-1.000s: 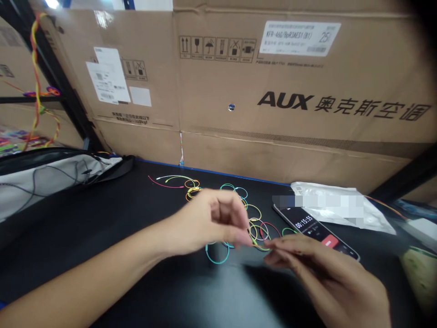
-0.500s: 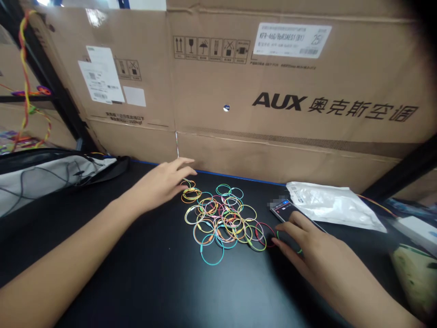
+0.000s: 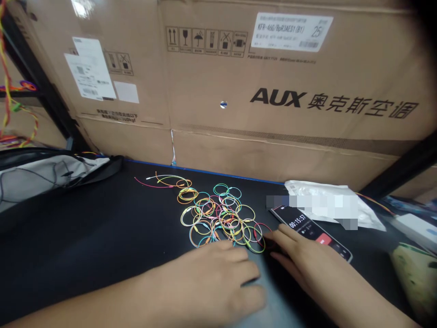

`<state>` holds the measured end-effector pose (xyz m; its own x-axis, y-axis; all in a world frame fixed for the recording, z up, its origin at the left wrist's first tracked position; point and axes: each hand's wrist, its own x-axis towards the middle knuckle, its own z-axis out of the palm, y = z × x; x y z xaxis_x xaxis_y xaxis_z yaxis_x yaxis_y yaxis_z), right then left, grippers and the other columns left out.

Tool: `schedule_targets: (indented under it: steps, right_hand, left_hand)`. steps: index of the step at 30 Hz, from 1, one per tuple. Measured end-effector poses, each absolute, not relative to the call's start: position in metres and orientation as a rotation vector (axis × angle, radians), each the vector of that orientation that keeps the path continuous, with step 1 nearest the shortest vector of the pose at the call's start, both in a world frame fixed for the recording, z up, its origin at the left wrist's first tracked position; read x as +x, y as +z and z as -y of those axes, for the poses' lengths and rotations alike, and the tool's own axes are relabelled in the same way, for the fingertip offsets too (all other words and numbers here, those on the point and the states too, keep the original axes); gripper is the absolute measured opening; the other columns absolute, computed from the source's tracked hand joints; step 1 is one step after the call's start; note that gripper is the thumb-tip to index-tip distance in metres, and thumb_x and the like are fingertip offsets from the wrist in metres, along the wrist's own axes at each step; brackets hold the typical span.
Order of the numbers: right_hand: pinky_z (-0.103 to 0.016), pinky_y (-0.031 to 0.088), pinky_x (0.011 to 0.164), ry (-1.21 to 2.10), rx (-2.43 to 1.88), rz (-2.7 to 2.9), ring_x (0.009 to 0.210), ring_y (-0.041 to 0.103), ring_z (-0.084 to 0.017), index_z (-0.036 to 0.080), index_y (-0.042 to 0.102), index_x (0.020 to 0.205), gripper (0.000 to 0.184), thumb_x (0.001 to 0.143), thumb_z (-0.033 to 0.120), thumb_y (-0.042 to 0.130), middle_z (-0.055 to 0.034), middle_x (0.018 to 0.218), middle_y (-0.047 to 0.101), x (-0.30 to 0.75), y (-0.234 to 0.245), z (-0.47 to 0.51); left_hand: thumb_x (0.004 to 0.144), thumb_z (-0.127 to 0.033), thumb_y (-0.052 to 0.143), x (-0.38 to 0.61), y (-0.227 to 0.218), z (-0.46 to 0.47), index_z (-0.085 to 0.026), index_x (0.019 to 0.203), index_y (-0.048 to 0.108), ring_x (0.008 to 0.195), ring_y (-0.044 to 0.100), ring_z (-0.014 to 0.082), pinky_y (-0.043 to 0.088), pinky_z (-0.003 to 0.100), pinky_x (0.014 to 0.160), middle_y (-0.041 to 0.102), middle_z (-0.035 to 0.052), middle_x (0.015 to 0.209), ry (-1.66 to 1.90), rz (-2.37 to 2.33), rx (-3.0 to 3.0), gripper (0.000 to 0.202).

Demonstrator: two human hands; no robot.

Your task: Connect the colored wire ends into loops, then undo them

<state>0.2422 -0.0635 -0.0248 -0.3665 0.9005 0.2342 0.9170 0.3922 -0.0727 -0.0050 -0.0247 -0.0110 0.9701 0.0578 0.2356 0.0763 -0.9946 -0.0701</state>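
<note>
The left hand (image 3: 208, 284) and right hand (image 3: 300, 269) lie open and hold nothing, right by the near edge of a pile of colored wire rings (image 3: 218, 218) on the black table (image 3: 85, 228).

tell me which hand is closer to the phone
Right. The right hand lies just below the lower edge of the phone, while the left hand rests farther off to its left, at the near edge of the coloured wire loops.
</note>
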Motion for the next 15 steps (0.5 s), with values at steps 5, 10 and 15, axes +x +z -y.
schedule_targets:
  steps: [5, 10, 15]
  right_hand:
    - [-0.026, 0.050, 0.054, -0.003, -1.566, 2.426, 0.061, 0.072, -0.018, 0.024, 0.066, 0.080, 0.024, 0.092, 0.007, 0.054, -0.0006, 0.077, 0.070, 0.248, -0.027, 0.061]
    - [-0.029, 0.043, 0.047, -0.043, -1.636, 2.499, 0.055, 0.070, -0.021, 0.023, 0.057, 0.082, 0.020, 0.090, 0.006, 0.051, -0.0014, 0.077, 0.069, 0.241, -0.046, 0.072]
    - [-0.033, 0.041, 0.049, -0.065, -1.606, 2.627, 0.059, 0.073, -0.023, 0.024, 0.054, 0.092, 0.021, 0.090, 0.004, 0.047, -0.0015, 0.080, 0.070, 0.234, -0.056, 0.082]
  left_hand:
    - [0.094, -0.015, 0.067, -0.009, -0.009, 0.015, -0.020, 0.089, 0.065, 0.088, 0.062, 0.0194, 0.048, 0.032, 0.074, 0.070, 0.0022, 0.096, -0.342, 0.155, -3.070, 0.007]
    - [0.095, -0.034, 0.071, -0.007, -0.011, 0.016, -0.018, 0.101, 0.066, 0.092, 0.063, 0.0205, 0.049, 0.034, 0.077, 0.070, 0.0041, 0.105, -0.393, 0.167, -3.115, 0.017]
    - [0.092, -0.043, 0.074, -0.006, -0.012, 0.014, -0.017, 0.115, 0.064, 0.100, 0.062, 0.0248, 0.044, 0.039, 0.090, 0.071, 0.0071, 0.110, -0.411, 0.248, -3.087, 0.036]
